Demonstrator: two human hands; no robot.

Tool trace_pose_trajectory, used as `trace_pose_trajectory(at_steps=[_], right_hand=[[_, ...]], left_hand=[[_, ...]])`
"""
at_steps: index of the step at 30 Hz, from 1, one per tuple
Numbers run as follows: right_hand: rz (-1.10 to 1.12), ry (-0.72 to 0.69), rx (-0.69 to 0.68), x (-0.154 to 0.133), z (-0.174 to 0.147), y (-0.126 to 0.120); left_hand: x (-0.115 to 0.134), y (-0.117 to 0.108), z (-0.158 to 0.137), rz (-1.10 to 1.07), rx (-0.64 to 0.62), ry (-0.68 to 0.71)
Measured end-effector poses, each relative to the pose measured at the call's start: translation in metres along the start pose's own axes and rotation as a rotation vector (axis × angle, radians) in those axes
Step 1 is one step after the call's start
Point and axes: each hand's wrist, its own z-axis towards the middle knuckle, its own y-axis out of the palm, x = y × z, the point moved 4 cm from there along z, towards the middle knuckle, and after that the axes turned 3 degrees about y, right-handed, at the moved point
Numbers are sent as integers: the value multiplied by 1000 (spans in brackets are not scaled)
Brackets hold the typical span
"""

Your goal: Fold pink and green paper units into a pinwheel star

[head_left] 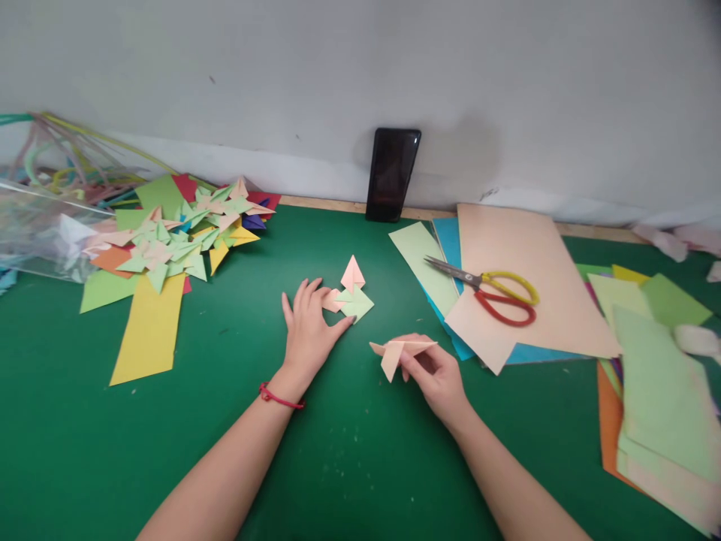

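On the green table, a folded paper piece of pale green and pink (356, 302) lies flat with pointed corners. My left hand (307, 330) rests beside it, fingers spread, the thumb tip at its lower edge and the fingers by its pink left part, which they partly cover. Just right of it, a folded peach paper piece (393, 359) is pinched in my right hand (436, 379), raised a little over the table, with one flap pointing down. The fingers behind that piece are partly hidden.
Scissors (481, 284) lie on stacked paper sheets (535, 255) at right. More coloured sheets (665, 383) sit at far right. Folded paper stars (174, 244) pile at left, near a clear plastic bag (39, 225). A phone (393, 174) leans against the wall.
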Motion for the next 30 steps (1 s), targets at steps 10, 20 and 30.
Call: trace_pose_trajectory(at_steps=[10, 20, 30], right_hand=[[28, -20, 314, 5, 15, -8], [200, -51, 643, 9, 33, -20], [314, -11, 558, 11, 29, -17]], left_hand=[[10, -1, -9, -431, -19, -141], [4, 5, -9, -777, -138, -318], [19, 13, -12, -1257, -567, -367]])
